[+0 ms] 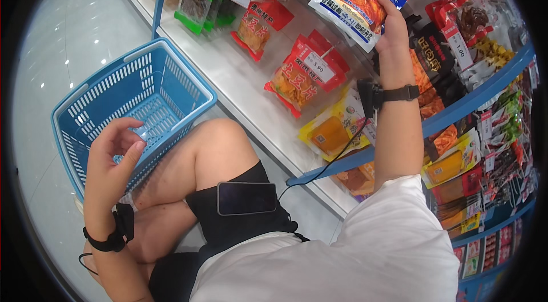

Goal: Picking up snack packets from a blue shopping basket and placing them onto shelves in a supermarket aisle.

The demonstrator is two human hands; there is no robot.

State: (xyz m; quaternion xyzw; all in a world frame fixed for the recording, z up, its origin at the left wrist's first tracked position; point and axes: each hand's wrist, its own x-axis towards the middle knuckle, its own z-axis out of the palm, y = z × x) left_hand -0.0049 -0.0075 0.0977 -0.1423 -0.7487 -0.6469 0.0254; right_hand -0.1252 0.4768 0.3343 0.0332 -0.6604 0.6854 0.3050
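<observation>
My right hand (pixel 391 30) is raised at the shelf's upper part, its fingers at the right edge of a blue, white and red plastic food packet (pixel 357 7); the thumb lies on the front, the other fingers are hidden behind it. Whether the packet still hangs on its hook cannot be told. My left hand (pixel 117 150), fingers curled and apart with nothing between them, is above the near side of a blue plastic shopping basket (pixel 171 58). The basket stands on the floor and its visible inside holds nothing. Both wrists wear black straps with small devices.
Red snack packets (pixel 295 75) and black-green packets (pixel 195 2) hang on hooks with price tags. Yellow packets (pixel 332 131) hang lower down. A white shelf base (pixel 231 101) and blue rails (pixel 479 92) border the display. A smartphone (pixel 247 198) lies on my thigh; a black cable runs nearby.
</observation>
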